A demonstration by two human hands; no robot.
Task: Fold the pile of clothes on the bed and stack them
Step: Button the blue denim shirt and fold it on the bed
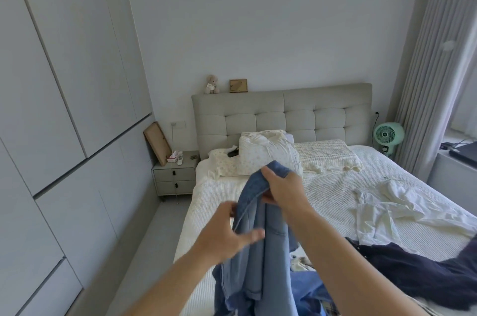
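I hold a pair of light blue jeans up over the near end of the bed. My right hand grips the waistband at the top, fingers curled round the denim. My left hand is lower and to the left, its thumb and fingers closing on the jeans' left edge; it is motion-blurred. The legs hang down into a pile of blue clothes at the bottom edge. A dark navy garment lies crumpled to the right. A white shirt lies spread out further up the bed.
Pillows and a bundled quilt lie at the headboard. A grey nightstand stands left of the bed, with white wardrobe doors along the left wall. A green fan and curtains are at the right.
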